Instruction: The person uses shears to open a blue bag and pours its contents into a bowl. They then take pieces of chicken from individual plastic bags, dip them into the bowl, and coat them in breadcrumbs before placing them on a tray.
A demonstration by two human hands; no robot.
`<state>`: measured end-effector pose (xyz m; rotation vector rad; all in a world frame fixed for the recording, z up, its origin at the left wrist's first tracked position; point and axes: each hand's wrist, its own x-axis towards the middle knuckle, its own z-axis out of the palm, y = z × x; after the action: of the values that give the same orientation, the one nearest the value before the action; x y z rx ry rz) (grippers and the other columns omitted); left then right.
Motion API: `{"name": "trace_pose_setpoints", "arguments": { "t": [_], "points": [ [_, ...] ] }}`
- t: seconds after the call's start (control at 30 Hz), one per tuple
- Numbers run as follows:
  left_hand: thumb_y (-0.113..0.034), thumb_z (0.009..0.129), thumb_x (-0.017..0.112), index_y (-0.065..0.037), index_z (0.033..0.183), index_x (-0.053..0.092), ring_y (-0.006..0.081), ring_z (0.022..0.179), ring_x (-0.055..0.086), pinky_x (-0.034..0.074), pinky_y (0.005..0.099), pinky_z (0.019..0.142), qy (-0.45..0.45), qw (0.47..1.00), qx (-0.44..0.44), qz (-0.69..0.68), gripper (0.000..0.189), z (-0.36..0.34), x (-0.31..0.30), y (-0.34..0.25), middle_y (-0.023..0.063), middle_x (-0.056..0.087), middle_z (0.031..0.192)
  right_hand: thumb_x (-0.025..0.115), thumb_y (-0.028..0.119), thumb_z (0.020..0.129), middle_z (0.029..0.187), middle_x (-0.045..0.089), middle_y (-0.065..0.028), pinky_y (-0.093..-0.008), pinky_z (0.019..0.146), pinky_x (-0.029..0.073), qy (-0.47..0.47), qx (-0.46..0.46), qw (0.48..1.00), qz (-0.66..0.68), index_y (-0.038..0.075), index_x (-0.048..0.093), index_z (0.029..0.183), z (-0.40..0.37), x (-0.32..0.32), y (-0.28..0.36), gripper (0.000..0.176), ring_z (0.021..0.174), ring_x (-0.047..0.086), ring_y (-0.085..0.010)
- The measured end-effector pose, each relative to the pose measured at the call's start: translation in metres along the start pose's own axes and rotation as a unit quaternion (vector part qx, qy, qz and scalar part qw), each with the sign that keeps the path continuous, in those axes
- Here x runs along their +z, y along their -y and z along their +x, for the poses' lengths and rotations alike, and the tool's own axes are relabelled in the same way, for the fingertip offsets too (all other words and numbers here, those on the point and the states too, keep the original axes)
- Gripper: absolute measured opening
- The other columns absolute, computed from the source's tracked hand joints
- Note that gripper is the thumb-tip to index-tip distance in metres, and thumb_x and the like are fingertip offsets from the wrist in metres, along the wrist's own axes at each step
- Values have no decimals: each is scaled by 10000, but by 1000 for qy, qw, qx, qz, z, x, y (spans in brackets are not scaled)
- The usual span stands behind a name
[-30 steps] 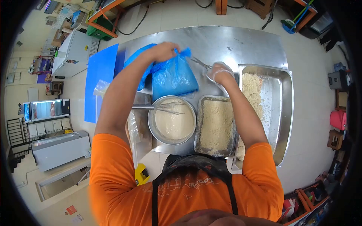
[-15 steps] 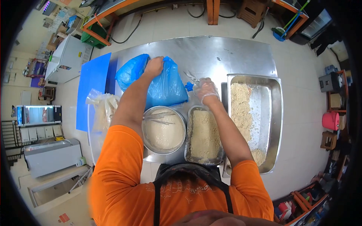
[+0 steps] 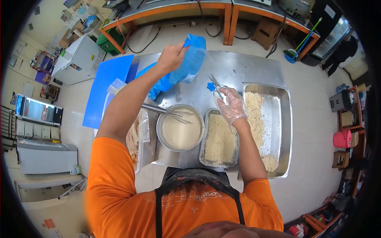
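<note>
My left hand (image 3: 172,58), bare, grips the top of a blue plastic bag (image 3: 190,63) above the metal table. In a clear plastic glove, my right hand (image 3: 233,104) is closed on the handles of metal scissors (image 3: 216,82). A small blue plastic scrap (image 3: 211,86) lies beside the blades. Nearest me is a round bowl of pale batter (image 3: 181,133) with a whisk (image 3: 174,114) in it. A metal tray of crumbs (image 3: 219,139) stands right of the bowl. Farther right, a large steel pan (image 3: 285,131) holds more crumbs.
A container with pale pieces in plastic (image 3: 135,137) stands left of the bowl, partly behind my left arm. A blue board (image 3: 107,89) is at the table's left edge. Beyond the metal table (image 3: 246,63) are orange-framed benches (image 3: 170,7). Someone in dark clothes (image 3: 342,53) stands far right.
My left hand has lifted the blue bag up and away to the right. My right hand has come nearer and turned, showing the scissors. The head view has shifted.
</note>
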<state>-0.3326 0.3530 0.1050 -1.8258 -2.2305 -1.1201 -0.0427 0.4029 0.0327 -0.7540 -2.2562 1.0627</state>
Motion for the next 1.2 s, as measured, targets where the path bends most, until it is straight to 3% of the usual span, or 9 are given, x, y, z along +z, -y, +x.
{"name": "trace_pose_setpoints", "arguments": {
  "t": [0.2, 0.3, 0.37, 0.5, 0.7, 0.8, 0.93, 1.03, 1.2],
  "points": [
    [-221, 955, 580, 21, 814, 608, 151, 576, 511, 422, 326, 567, -176, 968, 17, -179, 281, -10, -35, -105, 70, 583, 636, 782, 242, 747, 1102, 588, -174, -439, 915, 481, -201, -143, 966, -73, 64, 536, 1199, -67, 5, 117, 545, 1035, 582, -366],
    [-247, 922, 577, 38, 784, 586, 338, 618, 606, 432, 427, 578, -161, 947, -17, -276, 317, -44, -40, -156, 226, 560, 652, 789, 257, 752, 972, 595, -163, -436, 797, 482, -344, -162, 915, -133, 46, 563, 1054, -93, 14, 136, 432, 892, 587, -356],
    [-249, 929, 573, 34, 756, 580, 284, 587, 609, 439, 415, 570, -134, 940, -21, -315, 332, -70, -30, -174, 199, 554, 608, 772, 250, 779, 859, 593, -148, -424, 691, 464, -411, -151, 887, -147, 41, 579, 912, -115, 8, 128, 313, 768, 576, -329],
    [-245, 973, 561, -46, 660, 515, 102, 501, 484, 420, 278, 490, 30, 854, -118, -506, 374, -132, -25, -212, 7, 511, 554, 655, 221, 905, 660, 518, -151, -396, 563, 399, -414, -62, 895, -155, 26, 546, 723, -182, -22, 135, 288, 592, 507, -301],
    [-287, 1002, 501, -39, 728, 506, 116, 503, 493, 435, 290, 482, 114, 855, -82, -499, 370, -204, 12, -219, 33, 508, 596, 595, 259, 972, 653, 555, -66, -300, 567, 408, -363, -14, 914, -179, -2, 593, 781, -259, -56, 169, 323, 600, 489, -135],
    [-248, 980, 552, -7, 916, 536, 133, 631, 525, 421, 327, 576, -69, 881, -83, -460, 250, -290, 48, -180, 43, 532, 687, 584, 237, 976, 683, 558, -5, -258, 596, 406, -293, 16, 953, -77, -4, 607, 796, -286, -69, 168, 302, 639, 475, -89],
    [-258, 978, 558, -33, 1336, 390, 189, 985, 545, 449, 336, 878, 96, 813, -180, -545, 455, -399, 107, -154, 106, 548, 1111, 592, 200, 964, 676, 524, 3, -261, 591, 395, -200, 58, 976, -62, 1, 578, 752, -310, -87, 178, 292, 648, 461, -85],
    [-373, 981, 548, -32, 1471, 259, 254, 1210, 469, 362, 381, 1046, 159, 778, -89, -601, 664, -423, 148, -181, 161, 450, 1363, 583, 152, 956, 666, 514, -18, -269, 581, 386, -144, 108, 984, 16, -4, 571, 741, -312, -99, 177, 267, 635, 459, -95],
    [-593, 976, 398, 12, 1445, 323, 253, 1268, 452, 333, 391, 1082, 265, 698, -162, -645, 769, -434, 190, -190, 168, 464, 1395, 606, 187, 949, 701, 522, -41, -278, 606, 395, -97, 188, 974, 79, -2, 570, 750, -279, -118, 152, 277, 677, 477, -103]
  ]
}}
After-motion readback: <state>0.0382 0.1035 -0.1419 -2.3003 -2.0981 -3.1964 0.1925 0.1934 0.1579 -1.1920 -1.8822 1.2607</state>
